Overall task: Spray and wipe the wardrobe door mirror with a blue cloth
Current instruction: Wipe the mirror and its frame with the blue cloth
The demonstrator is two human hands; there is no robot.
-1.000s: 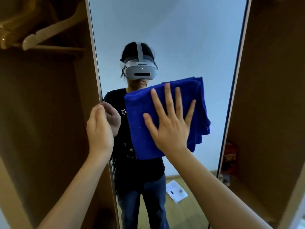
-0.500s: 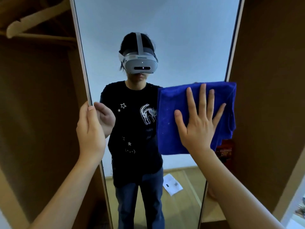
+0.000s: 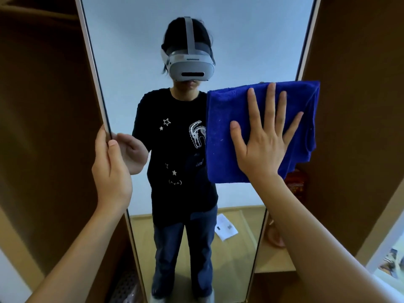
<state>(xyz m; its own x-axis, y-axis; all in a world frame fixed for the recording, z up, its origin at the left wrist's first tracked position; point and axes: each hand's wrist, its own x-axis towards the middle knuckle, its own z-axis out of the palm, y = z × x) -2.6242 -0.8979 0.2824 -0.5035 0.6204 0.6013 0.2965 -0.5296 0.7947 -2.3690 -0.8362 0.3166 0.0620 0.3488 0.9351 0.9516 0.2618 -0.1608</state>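
I am seeing the right hand (image 3: pixel 265 143) pressing flat, fingers spread, on the blue cloth (image 3: pixel 244 132) at the mirror (image 3: pixel 135 51)'s right edge, centre-right of frame. The left hand (image 3: pixel 110 169) is clamping the left edge. Risk, I judge: overhanging cloth slipping off, door swinging.

left hand (image 3: pixel 110 171) gripping, right hand (image 3: pixel 262 145) splayed flat

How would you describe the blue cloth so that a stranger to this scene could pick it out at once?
Start at the tall mirror on the wardrobe door. At its right edge, the right hand presses flat with spread fingers on the blue cloth. It is the only bright blue, fluffy thing in view, and it overhangs the mirror's right frame.
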